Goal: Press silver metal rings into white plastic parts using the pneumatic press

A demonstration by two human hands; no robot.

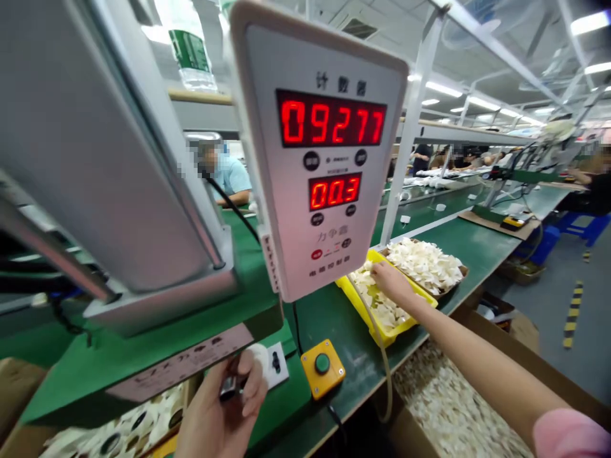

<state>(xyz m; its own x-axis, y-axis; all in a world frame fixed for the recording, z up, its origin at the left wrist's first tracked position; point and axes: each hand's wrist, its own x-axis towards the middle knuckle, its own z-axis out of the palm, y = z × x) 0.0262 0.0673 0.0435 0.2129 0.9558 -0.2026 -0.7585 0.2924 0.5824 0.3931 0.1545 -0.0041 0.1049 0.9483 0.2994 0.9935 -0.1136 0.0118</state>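
Under the green press body (191,356), my left hand (231,397) curls its fingers round a small dark and metallic piece, beside a round white part (260,357) at a metal plate (277,366). Farther right, my right hand (386,280) reaches into a yellow tray (356,308) of pale cream pieces (389,312). Its fingers are bent down among the pieces; what they pinch, if anything, is too small to tell. A counter box (329,152) with red digits 09277 and 00.3 hangs between the hands. A yellow button box (323,369) with a green button stands on the bench.
Behind the tray is a box of cream pieces (424,264). A large carton of pieces (453,407) stands below the bench edge. Lower left are more parts (138,423). A hose (382,356) hangs by the tray. A person in blue (231,175) sits across.
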